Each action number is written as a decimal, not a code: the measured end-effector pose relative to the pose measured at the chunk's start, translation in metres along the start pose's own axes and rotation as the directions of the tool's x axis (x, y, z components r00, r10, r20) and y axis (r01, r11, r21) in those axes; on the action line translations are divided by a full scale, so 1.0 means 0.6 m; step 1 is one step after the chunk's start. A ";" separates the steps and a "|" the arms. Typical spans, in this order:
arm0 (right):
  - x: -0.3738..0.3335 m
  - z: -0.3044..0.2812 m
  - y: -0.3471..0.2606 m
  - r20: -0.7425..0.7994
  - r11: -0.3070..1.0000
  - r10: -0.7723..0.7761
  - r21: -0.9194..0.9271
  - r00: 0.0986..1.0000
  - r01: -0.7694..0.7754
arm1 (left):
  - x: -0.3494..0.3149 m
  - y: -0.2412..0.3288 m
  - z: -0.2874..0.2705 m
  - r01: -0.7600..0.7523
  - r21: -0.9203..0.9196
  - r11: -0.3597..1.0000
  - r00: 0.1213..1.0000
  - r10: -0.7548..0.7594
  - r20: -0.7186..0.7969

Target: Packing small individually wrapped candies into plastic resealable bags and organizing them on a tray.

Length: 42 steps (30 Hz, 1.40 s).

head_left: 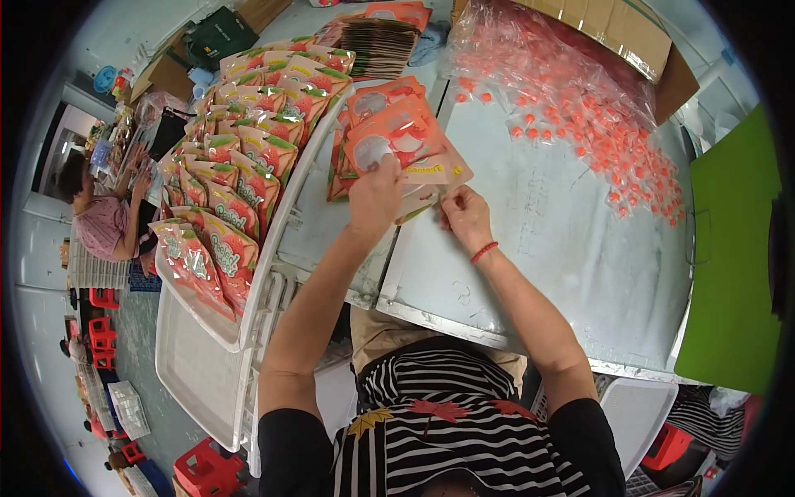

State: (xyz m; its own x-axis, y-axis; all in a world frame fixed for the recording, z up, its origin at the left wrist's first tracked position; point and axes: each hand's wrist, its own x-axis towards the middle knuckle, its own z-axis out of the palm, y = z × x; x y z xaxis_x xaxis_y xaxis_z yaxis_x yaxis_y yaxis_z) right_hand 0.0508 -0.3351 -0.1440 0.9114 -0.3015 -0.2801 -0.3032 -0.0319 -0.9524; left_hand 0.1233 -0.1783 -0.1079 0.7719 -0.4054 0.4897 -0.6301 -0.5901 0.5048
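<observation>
Both my hands work over a flat orange and tan pouch [439,166] with a clear window, lying on top of several similar pouches [368,103] on the metal table. My left hand [377,199] is closed on the pouch's left side, its fingertips partly blurred. At the lower right edge of that pouch, my right hand [465,217] has its fingers curled together in a pinch; what lies between them is too small to make out. A red bracelet [484,251] circles my right wrist.
A white tray [286,219] full of filled pouches [232,199] stands at my left. Small clear sachets with red pieces [596,149] spread from a plastic bag [538,58] at the far right. Stacked flat pouches [377,45] lie behind. Another person [103,215] sits far left.
</observation>
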 end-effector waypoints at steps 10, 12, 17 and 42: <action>-0.038 -0.026 0.021 0.146 0.941 -0.215 -0.234 0.966 0.245 | -0.046 0.085 0.034 -0.193 0.325 0.926 0.975 0.142 0.173; -0.029 -0.065 -0.004 0.549 0.904 0.274 0.132 0.789 -0.406 | -0.056 0.091 0.034 -0.198 0.291 0.936 0.968 0.139 0.210; -0.057 -0.080 -0.016 0.373 0.726 0.181 0.574 0.910 -0.379 | -0.069 0.135 0.067 -0.258 0.190 0.947 0.965 0.244 0.094; -0.084 -0.147 0.062 0.342 0.601 -0.067 0.764 0.937 -0.235 | -0.066 0.249 0.022 -0.462 -0.262 0.847 0.817 0.522 0.246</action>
State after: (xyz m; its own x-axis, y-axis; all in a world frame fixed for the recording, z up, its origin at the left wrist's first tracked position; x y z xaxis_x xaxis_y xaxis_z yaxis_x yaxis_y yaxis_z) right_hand -0.0308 -0.4054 -0.1545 0.9698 0.0454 -0.2398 -0.1845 0.7795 -0.5986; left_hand -0.0003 -0.2597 -0.0613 0.3226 -0.8105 0.4889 -0.9127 -0.1295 0.3876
